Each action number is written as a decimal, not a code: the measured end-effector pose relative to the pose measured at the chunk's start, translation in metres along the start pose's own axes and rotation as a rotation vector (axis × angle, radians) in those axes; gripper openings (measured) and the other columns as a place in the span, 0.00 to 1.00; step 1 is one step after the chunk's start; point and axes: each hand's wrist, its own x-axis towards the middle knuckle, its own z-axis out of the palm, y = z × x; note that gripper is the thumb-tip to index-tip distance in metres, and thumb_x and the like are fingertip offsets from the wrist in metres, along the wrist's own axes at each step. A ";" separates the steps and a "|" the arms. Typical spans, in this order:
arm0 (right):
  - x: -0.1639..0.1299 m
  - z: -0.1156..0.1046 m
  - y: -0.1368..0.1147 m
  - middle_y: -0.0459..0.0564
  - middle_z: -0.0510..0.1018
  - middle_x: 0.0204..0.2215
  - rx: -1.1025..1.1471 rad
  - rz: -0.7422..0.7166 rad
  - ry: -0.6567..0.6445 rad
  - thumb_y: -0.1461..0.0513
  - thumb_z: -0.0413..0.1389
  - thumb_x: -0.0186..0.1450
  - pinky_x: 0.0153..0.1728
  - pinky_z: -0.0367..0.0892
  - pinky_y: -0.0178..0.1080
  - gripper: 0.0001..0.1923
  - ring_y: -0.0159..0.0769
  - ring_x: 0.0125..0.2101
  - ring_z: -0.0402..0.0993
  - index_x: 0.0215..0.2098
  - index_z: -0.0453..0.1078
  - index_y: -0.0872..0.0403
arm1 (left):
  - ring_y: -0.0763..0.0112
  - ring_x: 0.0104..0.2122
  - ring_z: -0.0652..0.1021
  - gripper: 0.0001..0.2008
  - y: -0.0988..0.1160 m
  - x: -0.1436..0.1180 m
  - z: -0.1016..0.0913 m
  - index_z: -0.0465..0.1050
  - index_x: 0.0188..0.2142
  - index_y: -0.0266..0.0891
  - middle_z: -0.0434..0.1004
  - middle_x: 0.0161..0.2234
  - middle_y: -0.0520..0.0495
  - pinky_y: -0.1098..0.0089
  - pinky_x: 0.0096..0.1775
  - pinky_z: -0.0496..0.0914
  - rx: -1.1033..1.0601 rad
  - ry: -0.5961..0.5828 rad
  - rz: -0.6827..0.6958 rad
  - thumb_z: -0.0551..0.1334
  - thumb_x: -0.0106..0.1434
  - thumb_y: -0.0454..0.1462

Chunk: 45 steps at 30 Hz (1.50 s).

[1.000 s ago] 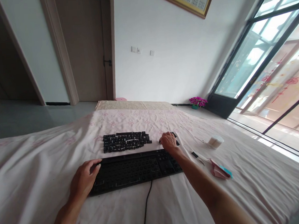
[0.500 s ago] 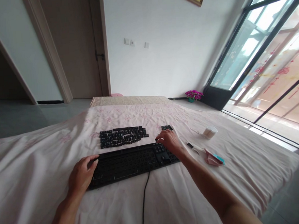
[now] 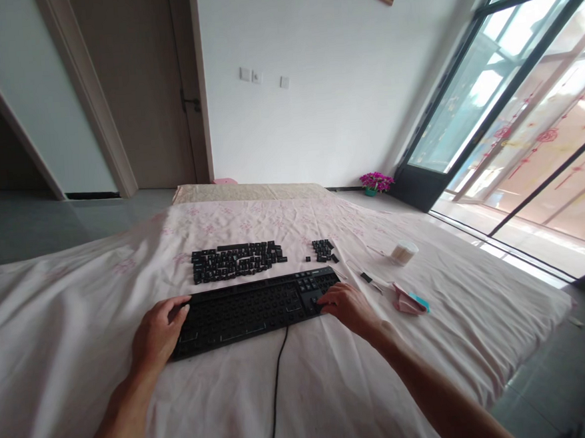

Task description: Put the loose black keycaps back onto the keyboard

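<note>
A black computer keyboard lies slightly tilted across the bed, much of it with its keycaps off. My left hand grips its left end, thumb and fingers closed over the edge. At the right end, my right hand rests over the keyboard, its fingertips drawn together near the arrow-key area. Whatever is between those fingertips is too small to make out. Behind the keyboard lies a large block of loose black keycaps. A smaller keycap group sits to its right, with a single keycap beside it.
The keyboard's cable runs toward me over the pale bedsheet. On the right are a round white container, a small tool with a dark end, and a pink and blue item.
My right hand has moved from behind the keyboard back toward me, onto its right part. A single keycap now lies where its fingertips were. My left hand keeps its hold.
</note>
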 end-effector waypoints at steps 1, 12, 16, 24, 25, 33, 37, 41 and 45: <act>0.000 0.001 0.000 0.45 0.80 0.31 -0.003 -0.002 -0.002 0.60 0.58 0.63 0.40 0.61 0.37 0.07 0.36 0.37 0.71 0.37 0.79 0.46 | 0.61 0.46 0.76 0.18 0.000 0.000 0.000 0.76 0.45 0.44 0.78 0.47 0.47 0.65 0.48 0.69 0.002 0.002 0.001 0.54 0.61 0.45; -0.002 0.001 -0.007 0.46 0.81 0.32 -0.040 0.020 0.007 0.62 0.56 0.64 0.39 0.61 0.37 0.09 0.37 0.37 0.73 0.38 0.79 0.46 | 0.60 0.46 0.76 0.17 -0.002 0.001 0.001 0.75 0.45 0.44 0.78 0.47 0.46 0.64 0.48 0.68 0.016 -0.003 -0.006 0.53 0.62 0.45; 0.001 -0.001 -0.011 0.46 0.80 0.31 -0.100 -0.001 -0.038 0.62 0.55 0.64 0.40 0.60 0.37 0.10 0.37 0.37 0.73 0.37 0.79 0.46 | 0.60 0.46 0.76 0.18 0.000 0.001 0.001 0.75 0.45 0.45 0.78 0.47 0.47 0.64 0.48 0.68 0.015 -0.006 -0.022 0.53 0.62 0.45; 0.009 -0.005 -0.024 0.48 0.79 0.27 -0.230 0.013 -0.123 0.64 0.53 0.64 0.33 0.57 0.37 0.11 0.36 0.32 0.73 0.28 0.76 0.49 | 0.59 0.46 0.76 0.18 0.002 0.000 -0.001 0.76 0.45 0.45 0.78 0.47 0.47 0.64 0.46 0.69 0.025 -0.003 -0.035 0.53 0.62 0.46; 0.009 -0.004 -0.025 0.48 0.79 0.27 -0.238 0.003 -0.118 0.65 0.53 0.64 0.34 0.56 0.37 0.11 0.36 0.32 0.73 0.27 0.76 0.50 | 0.59 0.46 0.76 0.18 0.002 -0.001 -0.001 0.76 0.45 0.45 0.78 0.47 0.47 0.64 0.46 0.69 0.024 0.000 -0.033 0.53 0.62 0.46; 0.000 -0.003 -0.030 0.51 0.77 0.29 -0.328 -0.085 -0.093 0.68 0.50 0.65 0.38 0.55 0.39 0.12 0.38 0.34 0.70 0.28 0.72 0.53 | 0.60 0.47 0.76 0.18 0.003 -0.001 -0.001 0.75 0.45 0.45 0.77 0.47 0.47 0.64 0.47 0.68 0.014 -0.014 -0.040 0.53 0.62 0.45; -0.003 -0.001 -0.031 0.50 0.77 0.29 -0.334 -0.087 -0.082 0.68 0.50 0.66 0.38 0.55 0.39 0.12 0.38 0.34 0.69 0.29 0.72 0.52 | 0.60 0.47 0.76 0.18 0.003 0.000 -0.001 0.75 0.46 0.44 0.77 0.47 0.47 0.64 0.48 0.68 0.011 -0.011 -0.029 0.53 0.62 0.45; -0.007 0.004 -0.029 0.49 0.77 0.30 -0.346 -0.069 -0.053 0.67 0.51 0.66 0.36 0.54 0.40 0.10 0.38 0.35 0.69 0.32 0.74 0.51 | 0.60 0.46 0.76 0.18 0.002 0.000 0.000 0.76 0.45 0.44 0.77 0.47 0.46 0.64 0.47 0.68 0.012 -0.005 -0.025 0.53 0.62 0.45; -0.008 0.004 -0.029 0.48 0.76 0.31 -0.353 -0.071 -0.062 0.66 0.50 0.67 0.35 0.54 0.39 0.11 0.37 0.34 0.69 0.33 0.74 0.51 | 0.60 0.46 0.76 0.18 0.000 0.000 0.000 0.75 0.46 0.44 0.77 0.47 0.46 0.65 0.48 0.68 0.014 -0.007 -0.019 0.53 0.62 0.45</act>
